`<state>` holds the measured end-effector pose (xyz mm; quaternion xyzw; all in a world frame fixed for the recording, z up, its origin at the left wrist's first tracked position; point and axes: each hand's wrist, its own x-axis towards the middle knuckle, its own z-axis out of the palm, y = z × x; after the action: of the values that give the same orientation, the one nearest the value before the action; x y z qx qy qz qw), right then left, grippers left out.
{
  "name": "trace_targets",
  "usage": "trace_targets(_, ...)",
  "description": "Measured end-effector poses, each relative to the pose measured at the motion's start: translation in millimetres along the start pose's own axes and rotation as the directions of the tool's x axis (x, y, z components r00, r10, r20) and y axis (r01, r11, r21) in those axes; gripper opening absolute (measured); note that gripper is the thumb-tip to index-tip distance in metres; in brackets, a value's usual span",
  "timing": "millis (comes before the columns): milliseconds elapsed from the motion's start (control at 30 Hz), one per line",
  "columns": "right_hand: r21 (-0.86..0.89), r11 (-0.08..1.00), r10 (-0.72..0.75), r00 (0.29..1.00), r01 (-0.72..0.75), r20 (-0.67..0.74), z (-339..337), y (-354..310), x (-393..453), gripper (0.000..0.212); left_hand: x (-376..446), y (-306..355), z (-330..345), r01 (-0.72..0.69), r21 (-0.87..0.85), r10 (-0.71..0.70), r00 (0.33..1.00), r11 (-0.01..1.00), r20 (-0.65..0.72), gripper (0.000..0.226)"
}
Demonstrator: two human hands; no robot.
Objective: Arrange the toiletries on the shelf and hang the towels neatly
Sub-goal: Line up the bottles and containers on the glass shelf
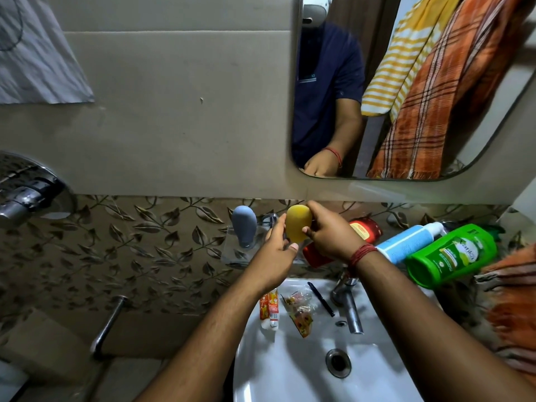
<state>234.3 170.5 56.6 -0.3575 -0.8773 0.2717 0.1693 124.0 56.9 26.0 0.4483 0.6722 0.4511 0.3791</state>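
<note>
Both hands hold a yellow soap bar [298,223] upright over the clear glass shelf [232,253]. My left hand [275,256] grips its lower left side. My right hand [324,230], with a red thread on the wrist, grips its top and right side. A grey soap bar [244,224] stands on the shelf to the left. A red bottle [362,230], a blue-and-white bottle [406,242] and a green bottle [452,253] lie on their sides to the right. An orange plaid towel [510,303] hangs at the right edge.
The white sink [290,372] below carries a toothpaste tube [269,310], a crinkled wrapper [298,310], a black pen [320,298] and a chrome tap [348,303]. A mirror [478,105] reflects hung yellow striped and orange plaid towels. A chrome mixer [26,190] sticks out at the left.
</note>
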Motion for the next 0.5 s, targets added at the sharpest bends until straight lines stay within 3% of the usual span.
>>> trace_targets(133,0.043,0.998,0.035,0.999,-0.037,0.026,-2,1,-2,0.05,-3,0,-1,0.009,-0.027,-0.009,1.0,1.0,-0.014,0.073)
trace_targets(233,0.164,0.986,0.068,0.965,-0.026,-0.252,-6,-1,-19,0.05,-11,-1,-1,-0.017,-0.017,0.015,0.992,1.0,-0.124,0.069)
trace_targets(333,0.132,0.991,0.048,0.876,0.018,-0.479,4,1,-54,0.031,-21,-5,4,-0.08,0.057,0.092,0.965,0.995,-0.244,0.041)
trace_targets(400,0.107,0.994,0.044,0.858,0.013,-0.512,18,8,-72,0.025,-24,-6,12,-0.115,0.158,0.149,0.965,0.981,-0.218,0.027)
trace_targets(500,0.217,0.973,0.176,0.87,-0.082,-0.46,37,19,-83,0.017,-19,-3,27,-0.133,0.32,0.178,0.977,0.938,-0.115,0.026)
